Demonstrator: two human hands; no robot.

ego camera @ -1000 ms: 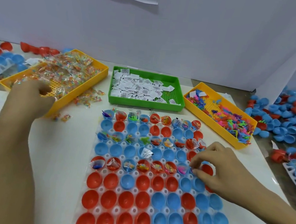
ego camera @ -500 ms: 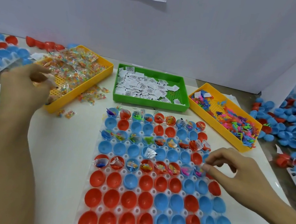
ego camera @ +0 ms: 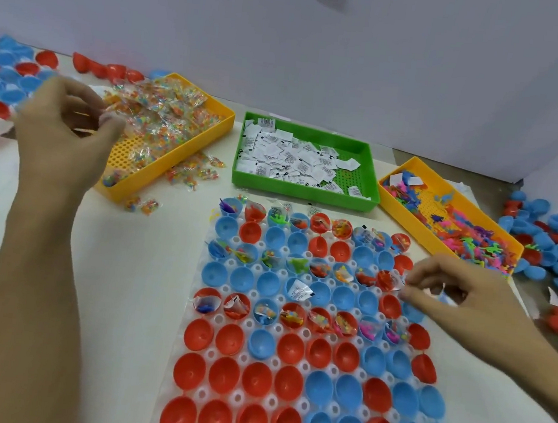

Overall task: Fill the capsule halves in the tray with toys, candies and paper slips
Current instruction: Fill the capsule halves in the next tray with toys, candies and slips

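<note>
While the left hand (ego camera: 62,133) curls its fingers around clear candy packets over the yellow bin (ego camera: 177,152) in the upper left of the frame, the right hand (ego camera: 461,299) pinches something small, unclear what, at the tray's (ego camera: 205,379) right edge. The nearest unfilled capsule halves (ego camera: 341,297) lie left of those fingertips; the tray's long axis runs up the frame, cups facing upward.

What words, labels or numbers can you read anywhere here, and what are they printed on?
Nothing can be read.
Paper slips in the green tray: dark print, too small and blurred.
Slip in a blue capsule half: print blurred.
Candy packets: no legible text.
</note>
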